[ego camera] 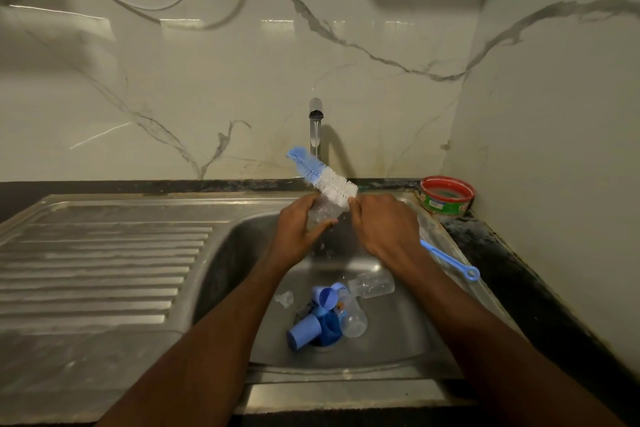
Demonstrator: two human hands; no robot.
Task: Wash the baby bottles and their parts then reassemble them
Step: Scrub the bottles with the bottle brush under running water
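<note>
My left hand point(300, 229) grips a clear baby bottle point(322, 212) over the sink basin point(239, 253). My right hand point(384, 227) grips the blue handle of a bottle brush point(327, 177), whose blue and white bristles stick up past the bottle toward the tap point(315, 125); the handle's ringed end point(471, 273) juts out to the right. Water runs from the tap. On the basin floor lie two clear bottles point(372, 284) point(352, 317), a clear teat point(284, 298) and several blue caps and collars point(311, 328) around the drain.
A ribbed steel draining board point(100, 260) stretches to the left of the basin. A red and green tub point(446, 196) stands on the dark counter at the back right corner. Marble-look walls close off the back and right side.
</note>
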